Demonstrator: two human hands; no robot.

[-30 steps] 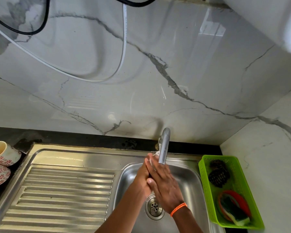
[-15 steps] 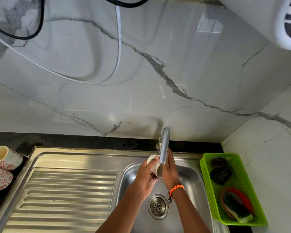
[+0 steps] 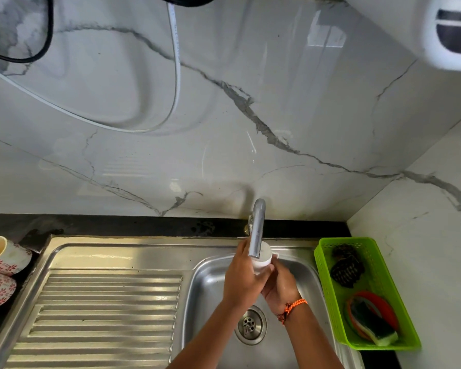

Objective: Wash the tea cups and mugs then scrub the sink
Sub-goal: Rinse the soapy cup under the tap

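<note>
Both hands hold the white cup (image 3: 262, 258) under the tap (image 3: 256, 230); the left hand (image 3: 244, 280) wraps it, the right hand (image 3: 282, 286) grips below.

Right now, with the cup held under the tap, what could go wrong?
1. The white cup sits very close to the metal tap; it could knock against the spout and chip.
2. Both the left hand and the right hand look wet, so the cup might slip into the sink.
</note>
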